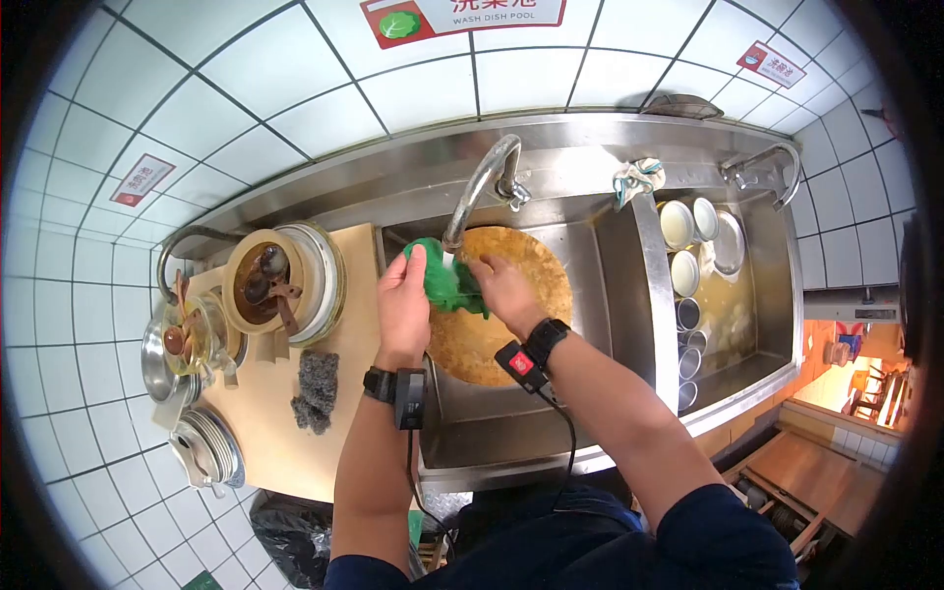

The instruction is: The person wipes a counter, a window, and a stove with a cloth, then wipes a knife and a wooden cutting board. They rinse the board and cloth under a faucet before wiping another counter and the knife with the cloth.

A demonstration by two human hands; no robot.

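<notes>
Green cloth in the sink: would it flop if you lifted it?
Probably floppy: the green cloth bunches in folds under the left hand. Likely soggy and heavier than dry, since it sits beneath the faucet on the round board.

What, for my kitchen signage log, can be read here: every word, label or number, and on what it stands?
"WASH DISH POOL": on the wall sign; the characters over it are cut off.
Left wall label: too small to read.
Right wall label: too small to read.
</notes>
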